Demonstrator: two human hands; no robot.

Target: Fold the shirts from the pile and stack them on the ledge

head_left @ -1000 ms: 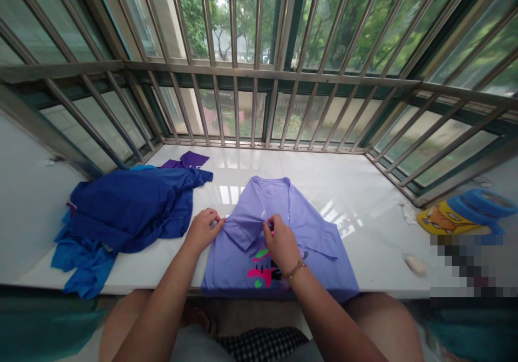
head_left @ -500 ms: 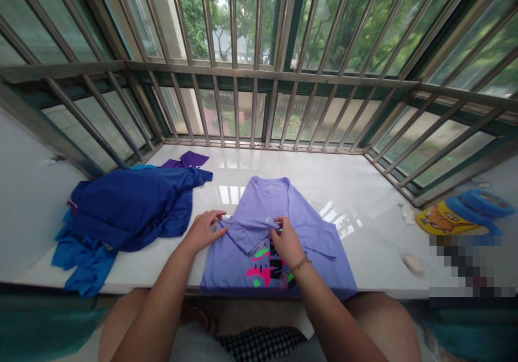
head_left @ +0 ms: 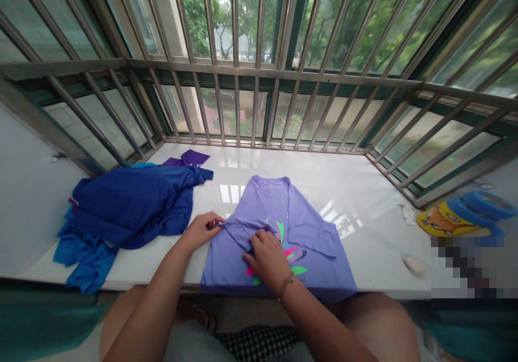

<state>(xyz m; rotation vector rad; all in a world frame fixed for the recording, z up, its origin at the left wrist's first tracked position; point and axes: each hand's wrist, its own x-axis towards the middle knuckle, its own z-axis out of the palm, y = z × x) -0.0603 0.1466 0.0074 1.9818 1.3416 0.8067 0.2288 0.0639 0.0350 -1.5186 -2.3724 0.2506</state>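
Note:
A lavender T-shirt (head_left: 319,265) with a bright pink, green and black print lies in front of me on the white ledge, its collar pointing away. Its right sleeve lies folded in over the front, and the left sleeve is bunched. My left hand (head_left: 201,231) pinches the shirt's left edge near the shoulder fold. Over the print, my right hand (head_left: 267,257) has its fingers curled on the bunched left sleeve; its fingertips are partly hidden, and part of the print is covered.
A heap of dark blue clothing (head_left: 137,205) lies at the left, with brighter blue cloth (head_left: 87,259) beneath and purple cloth (head_left: 195,158) behind. At the right are a yellow and blue bottle (head_left: 457,216) and a small pale object (head_left: 414,266). Metal bars (head_left: 275,75) line the window.
My right hand has moved left and slightly nearer me, drawing the left sleeve's end with it and uncovering more of the print. My left hand has shifted slightly left, still at the shirt's edge.

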